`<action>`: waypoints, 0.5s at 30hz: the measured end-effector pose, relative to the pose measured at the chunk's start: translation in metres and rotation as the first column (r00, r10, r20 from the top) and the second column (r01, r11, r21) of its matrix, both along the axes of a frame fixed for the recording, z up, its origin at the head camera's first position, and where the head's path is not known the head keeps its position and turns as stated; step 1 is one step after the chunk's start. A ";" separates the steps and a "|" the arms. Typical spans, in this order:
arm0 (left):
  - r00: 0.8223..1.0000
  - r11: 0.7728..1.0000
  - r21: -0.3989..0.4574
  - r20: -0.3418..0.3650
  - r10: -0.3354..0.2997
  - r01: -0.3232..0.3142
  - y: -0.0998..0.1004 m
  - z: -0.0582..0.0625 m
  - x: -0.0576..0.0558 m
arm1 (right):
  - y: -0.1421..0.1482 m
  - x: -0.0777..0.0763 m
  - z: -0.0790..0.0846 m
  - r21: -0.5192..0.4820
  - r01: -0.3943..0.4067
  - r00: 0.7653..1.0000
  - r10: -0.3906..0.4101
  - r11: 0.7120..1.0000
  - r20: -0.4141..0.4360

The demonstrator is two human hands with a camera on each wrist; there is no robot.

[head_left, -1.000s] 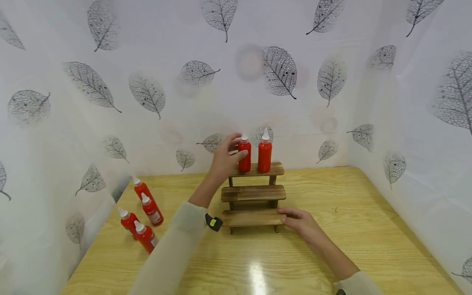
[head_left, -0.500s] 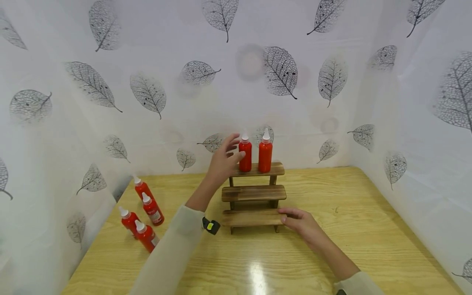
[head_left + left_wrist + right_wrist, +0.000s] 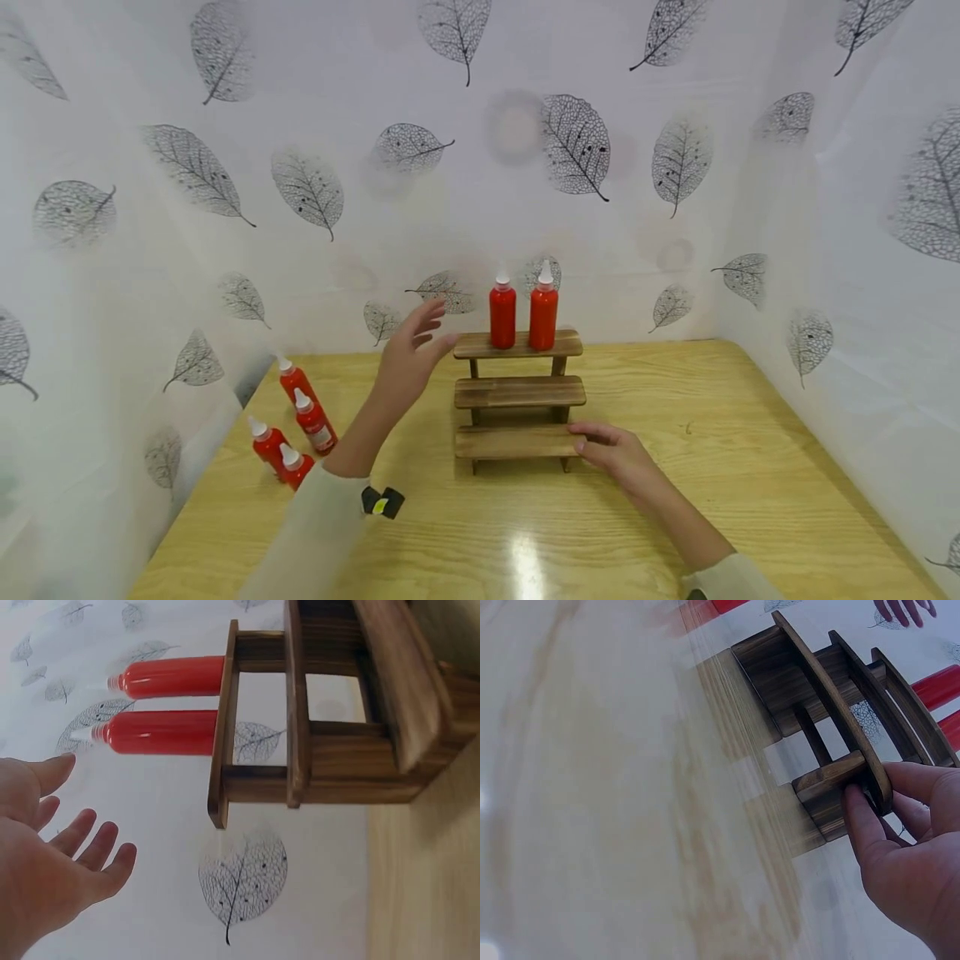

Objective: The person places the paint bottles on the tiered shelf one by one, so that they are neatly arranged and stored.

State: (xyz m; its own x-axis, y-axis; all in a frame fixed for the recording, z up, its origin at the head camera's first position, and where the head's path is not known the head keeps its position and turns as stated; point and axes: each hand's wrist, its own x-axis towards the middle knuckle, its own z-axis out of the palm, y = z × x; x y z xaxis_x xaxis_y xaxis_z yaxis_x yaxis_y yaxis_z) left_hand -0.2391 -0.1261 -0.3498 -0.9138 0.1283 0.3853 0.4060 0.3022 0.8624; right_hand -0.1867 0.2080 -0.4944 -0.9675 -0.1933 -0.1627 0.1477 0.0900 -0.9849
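A small three-step wooden stand (image 3: pixel 517 392) stands on the table. On its top step two red bottles with white nozzle caps are upright, a left bottle (image 3: pixel 502 318) and a right bottle (image 3: pixel 543 322). My left hand (image 3: pixel 407 362) is in the air to the left of the top step, holding nothing. Its fingers are spread and relaxed, apart from the nearer bottle (image 3: pixel 165 733) in the left wrist view. My right hand (image 3: pixel 618 458) pinches the right end of the lowest step (image 3: pixel 840 709), thumb and fingers on either side of the board.
Several more red bottles (image 3: pixel 315 423) with white nozzles stand at the left of the wooden table (image 3: pixel 675 400), partly behind my left forearm. A white leaf-patterned cloth (image 3: pixel 480 208) encloses the back and both sides.
My left hand has let go of the left bottle on the top step and drawn back to the left and slightly down. The right hand keeps its hold on the stand.
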 end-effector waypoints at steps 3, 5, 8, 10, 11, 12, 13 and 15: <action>1.000 1.000 -0.008 0.013 0.017 -0.017 -0.015 -0.006 0.013 | -0.001 0.000 0.000 -0.005 -0.003 1.000 0.003 1.000 0.000; 0.999 0.999 -0.006 0.026 0.034 -0.034 -0.025 -0.009 0.022 | -0.001 0.000 0.000 -0.005 -0.001 1.000 0.001 1.000 0.000; 0.997 0.998 -0.009 0.036 0.062 -0.062 -0.036 -0.015 0.034 | -0.001 0.000 0.000 -0.010 0.005 1.000 -0.005 1.000 0.000; 0.995 0.996 -0.010 0.044 0.085 -0.084 -0.043 -0.018 0.042 | 0.000 0.000 0.000 -0.012 0.006 1.000 -0.006 1.000 0.000; 0.994 0.995 -0.011 0.046 0.096 -0.096 -0.047 -0.020 0.046 | 0.000 0.000 0.000 -0.012 0.005 1.000 -0.005 1.000 -0.001; 0.993 0.994 -0.017 0.050 0.110 -0.109 -0.050 -0.022 0.051 | 0.000 0.000 0.000 -0.012 0.002 1.000 -0.002 1.000 -0.003; 0.991 0.992 -0.023 0.054 0.123 -0.122 -0.054 -0.024 0.056 | 0.000 0.000 0.000 -0.012 0.000 1.000 0.000 1.000 -0.004; 0.987 0.990 -0.029 0.069 0.143 -0.141 -0.061 -0.028 0.066 | 0.000 0.000 0.000 -0.014 0.000 1.000 0.000 1.000 -0.003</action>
